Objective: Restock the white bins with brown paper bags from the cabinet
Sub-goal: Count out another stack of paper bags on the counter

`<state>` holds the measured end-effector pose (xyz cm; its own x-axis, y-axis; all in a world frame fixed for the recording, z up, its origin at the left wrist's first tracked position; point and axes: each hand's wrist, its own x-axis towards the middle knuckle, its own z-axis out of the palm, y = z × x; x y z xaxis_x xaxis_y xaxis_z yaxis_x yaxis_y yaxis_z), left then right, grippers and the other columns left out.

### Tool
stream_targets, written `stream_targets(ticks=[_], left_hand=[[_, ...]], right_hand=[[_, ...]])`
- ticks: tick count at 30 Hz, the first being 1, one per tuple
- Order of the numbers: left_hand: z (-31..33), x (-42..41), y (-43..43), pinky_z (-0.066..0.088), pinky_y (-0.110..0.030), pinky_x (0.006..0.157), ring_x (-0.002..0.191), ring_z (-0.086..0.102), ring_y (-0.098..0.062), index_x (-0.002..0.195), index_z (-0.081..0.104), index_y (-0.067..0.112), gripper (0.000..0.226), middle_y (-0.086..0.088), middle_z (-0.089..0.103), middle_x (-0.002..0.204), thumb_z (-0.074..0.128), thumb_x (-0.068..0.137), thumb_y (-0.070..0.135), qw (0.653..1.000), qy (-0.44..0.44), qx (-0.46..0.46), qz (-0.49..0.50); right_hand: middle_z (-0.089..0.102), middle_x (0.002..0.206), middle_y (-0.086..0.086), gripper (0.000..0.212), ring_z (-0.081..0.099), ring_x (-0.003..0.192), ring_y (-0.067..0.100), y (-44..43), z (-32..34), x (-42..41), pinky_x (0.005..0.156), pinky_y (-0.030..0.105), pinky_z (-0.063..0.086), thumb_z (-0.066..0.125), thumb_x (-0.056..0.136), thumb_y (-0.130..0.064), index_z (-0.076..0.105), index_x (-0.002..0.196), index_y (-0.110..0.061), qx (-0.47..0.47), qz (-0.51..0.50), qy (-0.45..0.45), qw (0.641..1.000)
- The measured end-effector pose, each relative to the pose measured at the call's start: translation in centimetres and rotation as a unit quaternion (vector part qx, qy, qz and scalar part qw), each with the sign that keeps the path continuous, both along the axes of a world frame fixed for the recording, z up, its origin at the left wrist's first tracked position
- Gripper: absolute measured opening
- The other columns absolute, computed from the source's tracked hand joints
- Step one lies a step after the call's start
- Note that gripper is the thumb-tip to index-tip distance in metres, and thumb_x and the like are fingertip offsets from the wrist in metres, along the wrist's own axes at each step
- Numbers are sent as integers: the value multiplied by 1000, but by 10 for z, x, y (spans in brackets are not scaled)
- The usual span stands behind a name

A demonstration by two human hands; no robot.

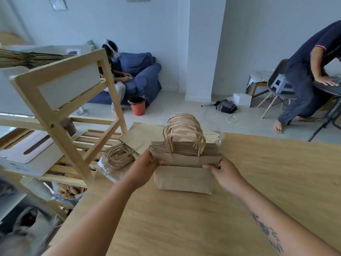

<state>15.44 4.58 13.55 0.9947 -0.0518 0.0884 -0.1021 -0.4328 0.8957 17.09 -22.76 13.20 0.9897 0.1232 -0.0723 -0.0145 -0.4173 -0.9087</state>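
Between left hand (147,164) and right hand (222,172), bag stack (184,177) crosswise, handles (184,132) away.

Soft, even daylight, faint shadows; wide-angle bending at the edges, with motion blur in the lower-left corner.

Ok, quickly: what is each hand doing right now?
Left hand: grips the left end of the stack of brown paper bags.
Right hand: grips the right end of the same stack.

From the upright bag stack (184,174), the wooden table (267,182) lies bare at 3 and 6 o'clock; a flat pile of bags (140,139) blocks 10 to 12, and the wooden shelf frame (55,115) stands close at 9
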Motion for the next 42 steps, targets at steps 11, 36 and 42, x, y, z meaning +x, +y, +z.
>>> stream_targets(ticks=[11, 36, 42], left_hand=[[-20, -11, -8, 53, -29, 86, 90, 64, -2, 108, 54, 40, 28, 13, 68, 107, 67, 93, 20, 997, 24, 16, 68], [75, -18, 39, 62, -42, 80, 102, 69, -25, 116, 62, 10, 21, -7, 68, 111, 59, 97, 5, 986, 55, -87, 131], [167, -12, 84, 60, -31, 80, 98, 69, -16, 116, 63, 10, 26, -5, 69, 115, 70, 91, 12, 982, -41, -66, 173]], right_hand=[[61, 99, -25, 31, 58, 99, -3, -10, -10, -2, 73, 9, 42, 70, 88, -23, 49, 107, -38, 15, 55, 16, 998], [74, 97, -19, 23, 68, 90, -1, 52, 71, 18, 76, 25, 50, 68, 89, -24, 63, 108, -36, 135, 101, -61, 984], [74, 98, -17, 24, 70, 91, 6, 110, 169, 45, 78, 32, 53, 68, 89, -22, 64, 107, -38, 178, 149, -172, 957]])
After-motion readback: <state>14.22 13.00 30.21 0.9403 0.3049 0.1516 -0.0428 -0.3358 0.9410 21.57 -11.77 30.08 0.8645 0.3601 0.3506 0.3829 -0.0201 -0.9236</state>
